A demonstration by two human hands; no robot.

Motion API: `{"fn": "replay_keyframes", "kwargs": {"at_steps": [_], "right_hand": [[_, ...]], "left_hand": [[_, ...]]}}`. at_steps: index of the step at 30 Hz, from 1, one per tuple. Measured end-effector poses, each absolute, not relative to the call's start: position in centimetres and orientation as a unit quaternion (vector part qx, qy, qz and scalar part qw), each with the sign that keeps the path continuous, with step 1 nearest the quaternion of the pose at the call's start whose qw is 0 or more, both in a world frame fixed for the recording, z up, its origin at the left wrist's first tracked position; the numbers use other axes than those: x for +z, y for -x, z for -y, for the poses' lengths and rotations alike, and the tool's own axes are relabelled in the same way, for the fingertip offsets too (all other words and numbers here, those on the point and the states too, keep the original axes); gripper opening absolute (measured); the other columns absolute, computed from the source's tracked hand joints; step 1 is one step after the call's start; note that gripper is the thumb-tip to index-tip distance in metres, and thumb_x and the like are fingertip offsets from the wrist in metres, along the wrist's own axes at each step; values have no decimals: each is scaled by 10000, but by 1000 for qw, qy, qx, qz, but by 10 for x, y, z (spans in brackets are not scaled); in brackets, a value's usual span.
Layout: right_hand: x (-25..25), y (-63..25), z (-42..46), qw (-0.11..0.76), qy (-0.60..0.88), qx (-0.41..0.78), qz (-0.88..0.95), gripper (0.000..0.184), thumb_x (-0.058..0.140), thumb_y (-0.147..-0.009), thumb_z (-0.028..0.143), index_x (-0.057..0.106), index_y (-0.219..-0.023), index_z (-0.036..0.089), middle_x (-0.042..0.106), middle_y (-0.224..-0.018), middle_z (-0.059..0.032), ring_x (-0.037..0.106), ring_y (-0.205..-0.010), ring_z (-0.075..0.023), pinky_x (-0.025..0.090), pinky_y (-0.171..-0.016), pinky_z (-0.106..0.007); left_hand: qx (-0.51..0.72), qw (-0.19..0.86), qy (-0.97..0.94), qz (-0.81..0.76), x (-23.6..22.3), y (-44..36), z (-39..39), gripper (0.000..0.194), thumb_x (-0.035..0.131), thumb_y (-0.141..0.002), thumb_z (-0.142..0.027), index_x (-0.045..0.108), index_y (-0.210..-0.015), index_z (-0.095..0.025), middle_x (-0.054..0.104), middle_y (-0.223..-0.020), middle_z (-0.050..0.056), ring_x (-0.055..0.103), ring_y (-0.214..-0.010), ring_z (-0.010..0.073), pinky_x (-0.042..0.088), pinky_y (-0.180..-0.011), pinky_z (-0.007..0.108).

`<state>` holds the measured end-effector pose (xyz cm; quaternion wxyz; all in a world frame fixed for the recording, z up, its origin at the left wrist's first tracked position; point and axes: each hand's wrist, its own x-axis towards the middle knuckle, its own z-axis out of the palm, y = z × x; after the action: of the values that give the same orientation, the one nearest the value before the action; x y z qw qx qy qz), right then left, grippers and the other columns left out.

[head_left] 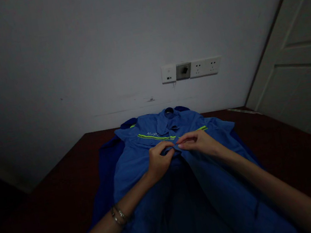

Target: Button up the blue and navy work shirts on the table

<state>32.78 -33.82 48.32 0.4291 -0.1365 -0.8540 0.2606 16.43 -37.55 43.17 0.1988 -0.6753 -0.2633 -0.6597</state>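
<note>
A blue work shirt (134, 171) with yellow-green stripes and white lettering on the chest lies front up, collar toward the wall. Its lower front hangs apart, showing the dark inside. My left hand (159, 158) pinches one front edge between thumb and fingers, just below the stripe. Directly opposite, my right hand (197, 142) pinches the other edge, its fingertips almost meeting those of the left. Whether a button sits between the fingertips is too small and dark to tell. Beneath the shirt lies a darker blue garment (107, 159).
The garments lie on a dark reddish-brown table (64, 174) against a pale wall (91, 63). Wall sockets (205, 67) sit above the table's back edge. A white panelled door (301, 69) stands to the right. The light is dim.
</note>
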Motion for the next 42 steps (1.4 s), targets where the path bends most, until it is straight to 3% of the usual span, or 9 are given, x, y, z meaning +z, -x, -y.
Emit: {"fn": "replay_keyframes", "kwargs": {"at_steps": [9,17,24,28,32,42], "right_hand": [[483,-329,340,426,138,196,873,303,709,-576,404,638,-715,144,617,-628,-9,570,-608,-127,440,-593,-254],[487,-339,332,371,151,149,904,251,715,-576,372,626,-645,148,602,-582,-2,531,-549,-113,390,-522,-227],[484,-335,333,394,164,191,884,249,718,-557,360,610,-619,144,565,-525,15,476,-481,-89,340,-481,-216],[482,-331,334,390,158,216,881,238,720,-542,341,597,-595,144,545,-493,30,435,-451,-70,303,-454,-202],[483,-331,331,381,167,246,876,245,730,-519,331,592,-585,140,501,-448,50,387,-415,-53,259,-422,-193],[486,-334,327,374,198,293,857,239,752,-508,325,627,-601,145,540,-519,28,456,-474,-68,361,-441,-195]], "left_hand": [[-660,211,667,274,431,-164,377,92,577,-693,-94,635,-728,-155,664,-733,5,613,-688,121,477,-699,220],[-566,256,737,266,435,-162,380,154,526,-707,-81,629,-786,-164,641,-751,23,581,-728,136,462,-710,254],[-489,305,771,271,444,-160,396,187,573,-712,-178,617,-893,-165,556,-1019,93,495,-994,207,403,-881,369],[-469,321,772,284,442,-164,393,160,568,-753,-254,612,-859,-143,582,-930,97,515,-927,200,427,-833,346],[-447,337,777,287,442,-164,387,133,557,-769,-216,627,-851,-139,615,-870,89,538,-878,194,437,-807,344],[-427,384,781,244,444,-156,382,112,535,-800,-196,636,-824,-154,650,-828,63,541,-951,201,430,-867,371]]}}
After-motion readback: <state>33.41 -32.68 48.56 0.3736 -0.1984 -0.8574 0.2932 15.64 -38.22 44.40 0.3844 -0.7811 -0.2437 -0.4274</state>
